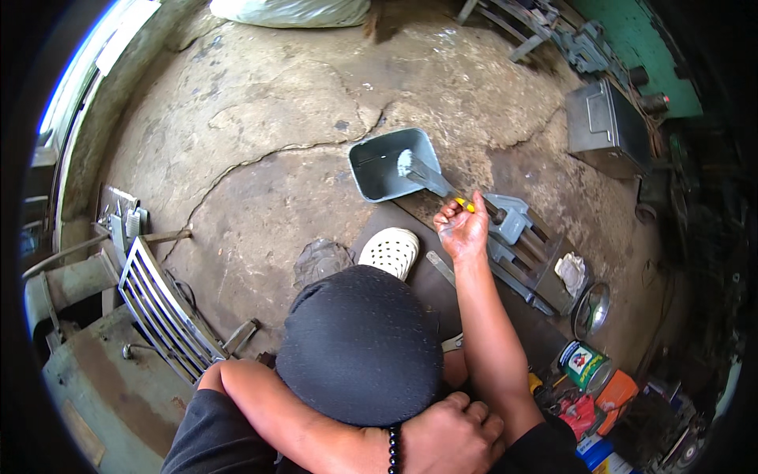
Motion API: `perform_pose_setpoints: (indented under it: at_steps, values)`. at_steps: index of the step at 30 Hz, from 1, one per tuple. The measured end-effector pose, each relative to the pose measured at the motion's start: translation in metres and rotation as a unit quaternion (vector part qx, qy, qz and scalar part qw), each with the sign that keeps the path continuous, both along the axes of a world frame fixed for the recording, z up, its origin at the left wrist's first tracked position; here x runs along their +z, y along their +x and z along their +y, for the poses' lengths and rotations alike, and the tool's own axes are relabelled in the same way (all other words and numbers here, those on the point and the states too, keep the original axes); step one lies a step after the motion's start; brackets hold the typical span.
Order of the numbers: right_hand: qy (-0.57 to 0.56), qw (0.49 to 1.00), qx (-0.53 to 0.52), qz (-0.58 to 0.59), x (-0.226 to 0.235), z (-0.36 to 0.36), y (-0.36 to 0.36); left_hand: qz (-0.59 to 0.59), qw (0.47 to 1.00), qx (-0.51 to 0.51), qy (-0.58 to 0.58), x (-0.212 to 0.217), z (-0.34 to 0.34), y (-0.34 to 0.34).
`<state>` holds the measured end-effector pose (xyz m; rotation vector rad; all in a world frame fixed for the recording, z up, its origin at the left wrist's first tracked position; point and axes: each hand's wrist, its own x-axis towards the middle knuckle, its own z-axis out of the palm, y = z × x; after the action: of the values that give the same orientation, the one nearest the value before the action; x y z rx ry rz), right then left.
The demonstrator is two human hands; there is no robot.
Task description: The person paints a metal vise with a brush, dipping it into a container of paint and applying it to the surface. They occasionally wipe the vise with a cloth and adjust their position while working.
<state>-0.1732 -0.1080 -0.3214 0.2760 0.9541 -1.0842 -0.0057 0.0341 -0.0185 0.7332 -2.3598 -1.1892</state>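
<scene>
My right hand (464, 229) is stretched forward, palm turned up. Its fingers are bent round a slim tool with a yellow handle (464, 205). A flat bluish-grey piece (426, 175) with a pale, coated end reaches from beside these fingers over a grey-blue plastic bin (365, 170); I cannot tell whether it belongs to the tool. Just right of the hand, a grey metal casting with long bars (509, 217) lies low down. My left arm, with a black bead bracelet, crosses behind my black-clad knee (359, 344). My left hand (454, 434) is closed against my right arm, its fingertips hidden.
A white clog (389, 251) is on my foot beside a crumpled dark cloth (322, 262). To the right are a white rag (570, 272), a round metal dish (591, 310) and a green can (586, 366). A slatted metal frame (170, 308) leans at left; a metal box (604, 126) stands far right.
</scene>
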Motion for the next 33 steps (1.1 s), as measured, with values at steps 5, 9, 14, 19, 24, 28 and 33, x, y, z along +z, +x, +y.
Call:
perform_pose_setpoints:
  at_steps: [5, 9, 14, 19, 24, 28, 33]
  values:
    - [-0.027, 0.999, -0.008, -0.039, 0.006, -0.013, 0.012, 0.003, 1.000, 0.003, -0.007, -0.007, -0.004, 0.005]
    - [-0.026, 0.996, -0.026, -0.080, 0.015, -0.014, 0.019, -0.024, 0.998, -0.051, 0.019, -0.005, -0.015, 0.009]
    - [-0.031, 0.987, -0.045, -0.149, 0.058, -0.029, 0.014, -0.051, 0.990, -0.129, 0.011, 0.000, -0.034, -0.001]
    - [-0.273, 0.960, -0.059, -0.003, 0.180, -0.044, -0.083, -0.101, 0.982, -0.159, 0.010, 0.011, -0.043, -0.027]
    - [-0.381, 0.897, -0.084, 0.206, 0.293, -0.003, -0.267, -0.114, 0.982, -0.136, 0.064, 0.013, -0.031, -0.079]
    - [-0.376, 0.855, -0.155, 0.320, 0.322, 0.076, -0.408, -0.183, 0.971, -0.130, 0.078, 0.005, -0.023, -0.125]
    - [-0.320, 0.847, -0.328, 0.269, 0.248, 0.188, -0.541, -0.372, 0.923, -0.080, 0.054, -0.036, -0.040, -0.175]
